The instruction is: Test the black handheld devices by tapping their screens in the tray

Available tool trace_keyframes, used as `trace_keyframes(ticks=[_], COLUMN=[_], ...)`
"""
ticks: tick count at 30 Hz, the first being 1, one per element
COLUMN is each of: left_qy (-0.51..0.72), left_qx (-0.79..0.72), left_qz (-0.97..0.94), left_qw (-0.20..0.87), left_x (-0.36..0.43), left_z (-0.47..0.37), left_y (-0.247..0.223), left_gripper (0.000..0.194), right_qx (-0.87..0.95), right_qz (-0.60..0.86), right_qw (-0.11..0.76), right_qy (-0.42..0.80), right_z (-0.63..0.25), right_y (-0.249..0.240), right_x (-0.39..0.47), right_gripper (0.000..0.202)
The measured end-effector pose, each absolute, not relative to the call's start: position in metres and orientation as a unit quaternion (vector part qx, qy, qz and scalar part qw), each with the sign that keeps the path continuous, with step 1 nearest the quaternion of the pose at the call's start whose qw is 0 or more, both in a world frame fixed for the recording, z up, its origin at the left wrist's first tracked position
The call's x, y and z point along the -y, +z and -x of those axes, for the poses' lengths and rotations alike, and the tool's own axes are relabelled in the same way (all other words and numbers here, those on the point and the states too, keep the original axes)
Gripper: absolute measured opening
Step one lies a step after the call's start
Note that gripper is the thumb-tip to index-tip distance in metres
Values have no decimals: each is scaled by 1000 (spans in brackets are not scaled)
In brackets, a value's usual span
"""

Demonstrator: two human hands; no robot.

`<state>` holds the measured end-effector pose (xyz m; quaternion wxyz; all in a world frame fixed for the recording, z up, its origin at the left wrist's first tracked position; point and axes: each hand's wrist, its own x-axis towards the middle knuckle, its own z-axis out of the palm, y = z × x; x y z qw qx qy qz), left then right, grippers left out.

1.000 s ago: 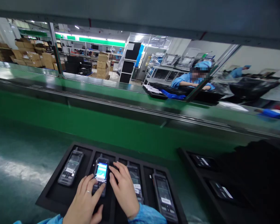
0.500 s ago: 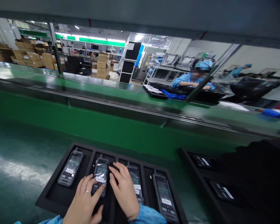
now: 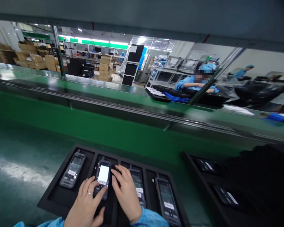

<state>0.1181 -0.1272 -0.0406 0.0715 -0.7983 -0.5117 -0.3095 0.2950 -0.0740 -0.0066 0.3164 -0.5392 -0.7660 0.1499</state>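
Observation:
A rugged keypad handset [image 3: 104, 173] with a stub antenna lies in a compartment of the black foam tray [image 3: 67, 205]. Its screen glows white. My left hand [image 3: 85, 201], with a ring on one finger, reaches over its lower left side; a fingertip touches the keypad and the fingers are apart. My right hand [image 3: 126, 190] is open, fingers bent at the handset's right edge; whether they touch it I cannot tell. Dark-screened handsets with white labels fill the other compartments: one at left [image 3: 73, 168], one partly under my right hand [image 3: 136, 183], one at right [image 3: 168, 200].
To the right a second black tray [image 3: 203, 186] holds more labelled handsets, with a dark mass [image 3: 260, 176] beside it. Beyond the green bench runs a metal-edged ledge [image 3: 123, 107]. A co-worker in blue [image 3: 196, 82] leans over black trays across the line. Cartons [image 3: 105, 67] stand behind.
The handset screen between my hands has gone from dark to bright white. Both hands stay almost where they were. The view has shifted very slightly.

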Motion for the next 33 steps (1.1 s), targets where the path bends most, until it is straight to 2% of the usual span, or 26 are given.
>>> trace_keyframes(ticks=[10,17,25,33], left_qy=[-309,-315,-306,-312], left_qx=[512,490,499,496], left_qz=[797,802,799,798], left_qw=[76,135,141,138], left_x=[127,121,121,123], left_z=[-119,-121,-121,-121], left_y=[-39,-32,-32,-33], left_gripper=[59,56,59,58], right_qx=[768,766,764,771], right_qz=[537,540,544,545], right_qw=[315,318,317,276], right_qy=[148,145,144,180], right_z=[-296,-297,-298,-296], right_y=[-8,-15,-16,-9], right_x=[74,72,70,69], right_gripper=[27,27,30,43])
